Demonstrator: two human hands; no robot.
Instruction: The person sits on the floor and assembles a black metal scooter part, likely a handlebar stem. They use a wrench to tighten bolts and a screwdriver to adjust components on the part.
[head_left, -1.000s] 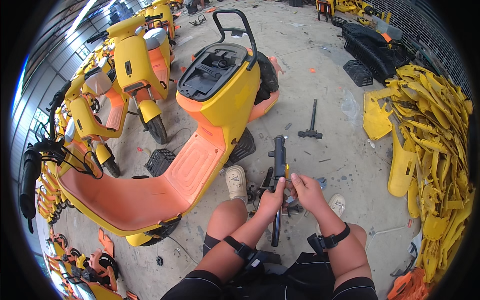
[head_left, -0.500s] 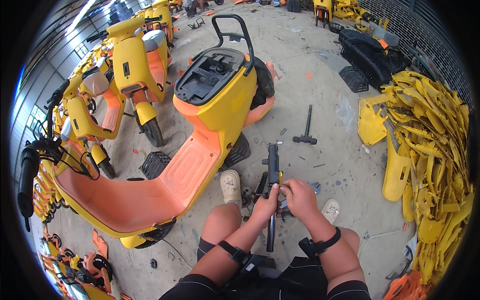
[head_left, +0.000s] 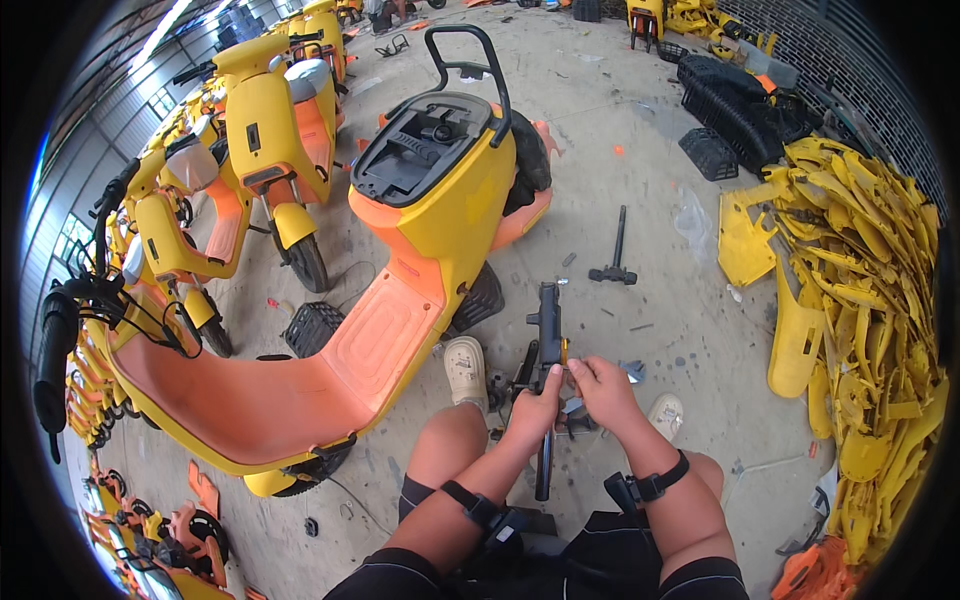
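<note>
A black metal tube with a thicker upper end and a short side lug stands between my knees. My left hand is closed round its lower part, thumb along the front. Thumb and fingers of my right hand are pinched together against the tube's right side; what they hold is hidden or too small to name. Just above those fingertips, a small yellow-orange piece shows beside the tube. Dark metal parts, partly covered by my hands, lie on the floor behind and below.
A yellow and orange scooter body without a seat stands close on my left, more scooters beyond it. A T-shaped black part lies ahead on the concrete floor. Yellow panels are heaped at right, near black baskets.
The right fingertips have shifted slightly against the tube, and the small yellow-orange piece shows a little differently. Both hands stay at the tube. The whole view has moved a touch.
</note>
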